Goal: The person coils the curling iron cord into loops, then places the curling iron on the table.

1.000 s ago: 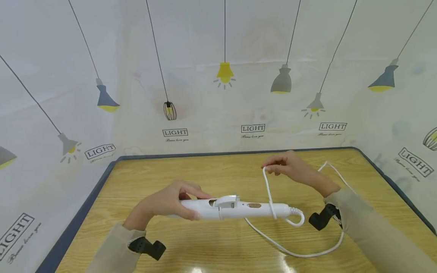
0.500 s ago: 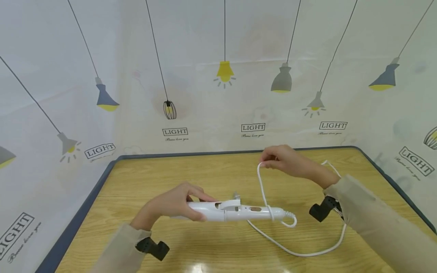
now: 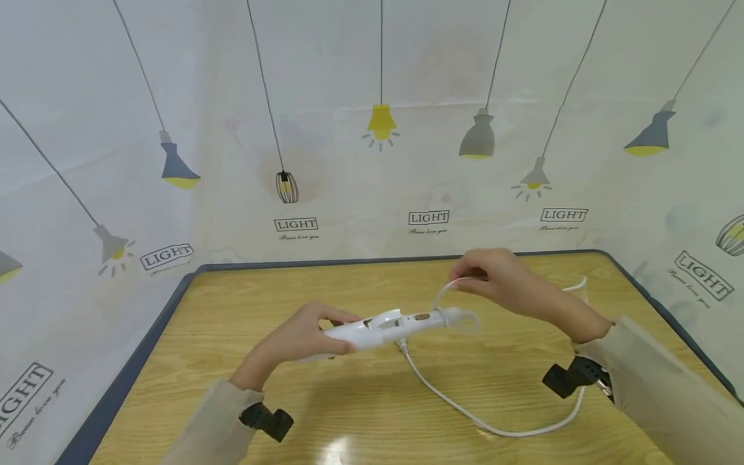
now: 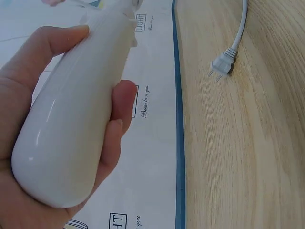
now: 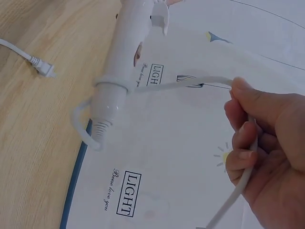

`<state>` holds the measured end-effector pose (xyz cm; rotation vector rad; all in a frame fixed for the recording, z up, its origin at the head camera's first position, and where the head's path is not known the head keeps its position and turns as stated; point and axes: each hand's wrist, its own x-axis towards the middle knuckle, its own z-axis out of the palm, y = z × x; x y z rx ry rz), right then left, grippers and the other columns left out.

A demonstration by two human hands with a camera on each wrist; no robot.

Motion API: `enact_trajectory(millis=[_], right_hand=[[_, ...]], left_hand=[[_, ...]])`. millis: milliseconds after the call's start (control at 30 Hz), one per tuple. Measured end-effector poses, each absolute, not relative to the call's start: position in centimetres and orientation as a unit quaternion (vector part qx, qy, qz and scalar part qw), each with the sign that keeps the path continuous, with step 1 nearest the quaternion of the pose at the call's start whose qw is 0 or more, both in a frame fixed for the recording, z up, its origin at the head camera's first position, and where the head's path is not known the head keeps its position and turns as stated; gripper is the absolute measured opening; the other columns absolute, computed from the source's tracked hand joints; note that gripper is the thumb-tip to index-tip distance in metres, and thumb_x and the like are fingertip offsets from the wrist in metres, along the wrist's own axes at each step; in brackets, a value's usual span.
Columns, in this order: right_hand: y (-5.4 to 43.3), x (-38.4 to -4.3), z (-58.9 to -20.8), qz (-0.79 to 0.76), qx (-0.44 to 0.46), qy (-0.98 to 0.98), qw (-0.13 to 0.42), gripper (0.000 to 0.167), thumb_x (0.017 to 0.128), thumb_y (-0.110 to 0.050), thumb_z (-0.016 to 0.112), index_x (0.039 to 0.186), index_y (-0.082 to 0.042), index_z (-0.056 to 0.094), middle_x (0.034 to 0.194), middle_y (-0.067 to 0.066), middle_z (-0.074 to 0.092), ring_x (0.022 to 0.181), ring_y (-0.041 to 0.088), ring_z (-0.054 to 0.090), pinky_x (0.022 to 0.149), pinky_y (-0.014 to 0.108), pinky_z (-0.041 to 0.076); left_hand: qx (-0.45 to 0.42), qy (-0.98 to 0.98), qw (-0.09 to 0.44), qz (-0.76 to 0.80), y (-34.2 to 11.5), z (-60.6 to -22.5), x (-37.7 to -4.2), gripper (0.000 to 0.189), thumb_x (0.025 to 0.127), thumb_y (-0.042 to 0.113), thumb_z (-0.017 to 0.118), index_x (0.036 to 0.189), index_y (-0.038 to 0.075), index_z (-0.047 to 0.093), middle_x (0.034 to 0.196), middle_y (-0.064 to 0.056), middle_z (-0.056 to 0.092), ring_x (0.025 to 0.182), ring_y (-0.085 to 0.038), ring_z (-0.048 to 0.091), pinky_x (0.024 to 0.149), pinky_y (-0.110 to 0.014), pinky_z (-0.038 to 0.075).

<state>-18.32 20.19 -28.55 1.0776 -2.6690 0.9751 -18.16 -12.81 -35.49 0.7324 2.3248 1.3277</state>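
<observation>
My left hand (image 3: pixel 299 336) grips a white curling iron (image 3: pixel 372 332) by its thick rounded end, above the table; the thumb and fingers wrap round its body in the left wrist view. The handle end points right and tilts slightly up, with a bronze switch (image 3: pixel 421 316) on it. One turn of white cord (image 5: pixel 112 85) goes round the handle near its ribbed base. My right hand (image 3: pixel 506 284) pinches the cord between thumb and forefinger; in the right wrist view its other fingers curl round the trailing length.
The cord's slack (image 3: pixel 447 403) curves over the wooden table (image 3: pixel 232 323), ending in a two-pin plug (image 4: pixel 224 64) below the curling iron. A lamp-printed sheet (image 3: pixel 349 161) surrounds the table's back and sides, behind a dark blue border (image 3: pixel 349 261).
The curling iron's handle end has swung up and away from me. My right hand first moved left and up, then slightly right, keeping hold of the cord. The plug has come into sight.
</observation>
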Motion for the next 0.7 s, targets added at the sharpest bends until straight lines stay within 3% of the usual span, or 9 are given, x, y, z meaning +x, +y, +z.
enact_trajectory(millis=[167,400,533,700], right_hand=[[20.4,-16.5,-28.8,0.32,0.335,-0.882,0.083,0.004,0.081,-0.009,0.07,0.084,-0.009,0.068,0.077,-0.008,0.062,0.066,0.002,0.055,0.057,0.021,0.048],[20.3,-14.9,-30.3,0.344,0.346,-0.858,0.158,0.014,0.075,0.003,0.071,0.085,-0.006,0.071,0.071,-0.01,0.059,0.058,0.0,0.05,0.048,0.02,0.045],[20.6,-14.4,-31.3,0.356,0.35,-0.849,0.174,0.021,0.075,0.007,0.069,0.094,-0.002,0.071,0.072,-0.01,0.056,0.057,0.001,0.047,0.047,0.019,0.044],[21.3,-13.7,-32.4,0.425,0.333,-0.828,0.15,0.032,0.081,0.01,0.062,0.112,-0.001,0.065,0.082,-0.004,0.058,0.054,0.007,0.045,0.042,0.02,0.041]], left_hand=[[0.221,0.83,0.156,0.487,-12.8,-35.4,-18.2,0.045,0.075,0.023,0.075,0.118,0.011,0.064,0.097,-0.008,0.059,0.078,-0.022,0.058,0.058,-0.033,0.053],[0.179,0.817,0.127,0.533,-12.7,-35.0,-18.0,0.047,0.075,0.023,0.076,0.119,0.011,0.063,0.105,-0.013,0.059,0.072,-0.023,0.061,0.059,-0.035,0.053],[0.161,0.802,0.119,0.563,-12.7,-34.7,-18.1,0.048,0.076,0.022,0.076,0.12,0.013,0.062,0.113,-0.015,0.058,0.073,-0.026,0.063,0.063,-0.042,0.053],[0.161,0.786,0.112,0.587,-12.8,-34.0,-18.0,0.049,0.077,0.022,0.075,0.122,0.013,0.061,0.116,-0.015,0.058,0.072,-0.028,0.063,0.063,-0.043,0.053]])
